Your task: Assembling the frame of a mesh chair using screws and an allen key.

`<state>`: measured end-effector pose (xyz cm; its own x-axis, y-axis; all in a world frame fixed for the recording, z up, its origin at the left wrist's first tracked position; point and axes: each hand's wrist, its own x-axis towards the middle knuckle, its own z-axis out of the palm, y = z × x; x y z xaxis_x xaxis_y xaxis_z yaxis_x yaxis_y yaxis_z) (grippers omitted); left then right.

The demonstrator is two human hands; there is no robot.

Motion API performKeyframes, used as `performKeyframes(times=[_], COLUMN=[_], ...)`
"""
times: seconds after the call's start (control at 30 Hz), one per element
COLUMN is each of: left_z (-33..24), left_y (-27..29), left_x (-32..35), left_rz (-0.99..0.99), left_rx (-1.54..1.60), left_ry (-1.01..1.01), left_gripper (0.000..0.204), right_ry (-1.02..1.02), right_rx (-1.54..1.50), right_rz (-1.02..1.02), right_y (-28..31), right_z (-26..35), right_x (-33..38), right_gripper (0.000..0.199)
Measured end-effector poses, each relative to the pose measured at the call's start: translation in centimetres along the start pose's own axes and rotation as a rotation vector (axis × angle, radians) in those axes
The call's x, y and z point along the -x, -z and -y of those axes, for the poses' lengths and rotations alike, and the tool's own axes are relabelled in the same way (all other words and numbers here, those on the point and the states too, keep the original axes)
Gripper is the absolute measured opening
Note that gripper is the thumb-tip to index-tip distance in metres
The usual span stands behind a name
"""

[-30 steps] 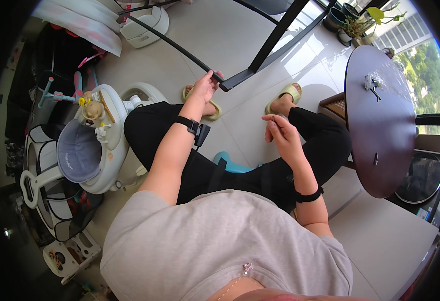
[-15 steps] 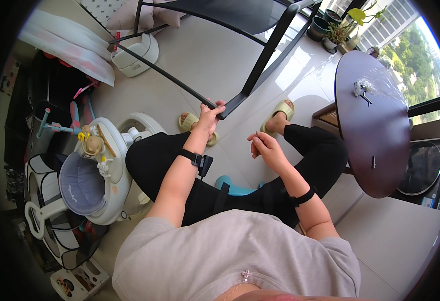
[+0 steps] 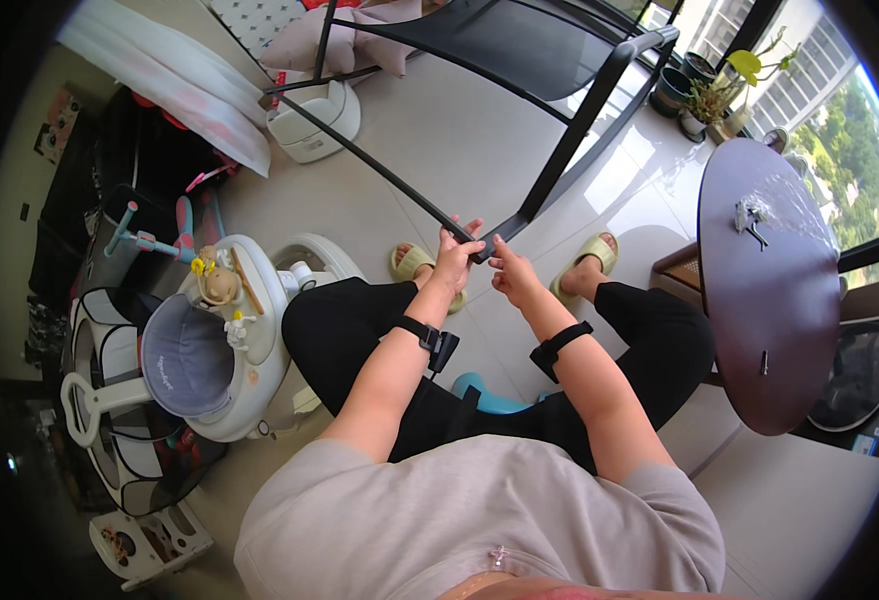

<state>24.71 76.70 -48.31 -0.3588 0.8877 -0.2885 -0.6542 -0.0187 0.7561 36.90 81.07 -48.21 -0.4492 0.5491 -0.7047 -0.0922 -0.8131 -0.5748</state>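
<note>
A black metal chair frame (image 3: pixel 553 168) with a dark seat panel (image 3: pixel 519 48) stands tilted in front of me, its near corner between my hands. My left hand (image 3: pixel 453 262) grips the thin bar at that corner, thumb on top and fingers around it. My right hand (image 3: pixel 515 272) is at the same corner, fingertips pinched together against the flat bar's end. Whatever small thing may be in that pinch is hidden.
A dark oval tabletop (image 3: pixel 769 300) at my right carries crumpled clear plastic, a small dark tool (image 3: pixel 756 235) and a bolt (image 3: pixel 764 363). A baby walker (image 3: pixel 194 350) stands at my left. A blue stool (image 3: pixel 489 395) shows under me. Potted plants (image 3: pixel 694 105) stand by the window.
My right hand has moved up and left to the frame's corner, closing on it beside my left hand. The left hand keeps its grip. The whole view has shifted slightly.
</note>
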Motion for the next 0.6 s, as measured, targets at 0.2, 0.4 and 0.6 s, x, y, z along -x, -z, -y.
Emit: performKeyframes(times=[0.2, 0.4, 0.6], left_z=[-1.0, -1.9, -3.1], left_y=[0.5, 1.8, 2.0], left_x=[0.2, -0.8, -1.2], left_rz=[-0.093, -0.204, -0.179], left_rx=[-0.209, -0.197, -0.115], left_ry=[0.024, 0.093, 0.111], left_gripper=[0.049, 0.025, 0.031], right_ry=[-0.078, -0.063, -0.071], right_rx=[-0.306, -0.318, -0.3], right_rz=[0.059, 0.045, 0.028], right_y=[-1.1, -0.8, 2.1], right_z=[-1.2, 0.1, 1.6], right_x=[-3.1, -1.1, 1.2], right_gripper=[0.018, 0.019, 0.018])
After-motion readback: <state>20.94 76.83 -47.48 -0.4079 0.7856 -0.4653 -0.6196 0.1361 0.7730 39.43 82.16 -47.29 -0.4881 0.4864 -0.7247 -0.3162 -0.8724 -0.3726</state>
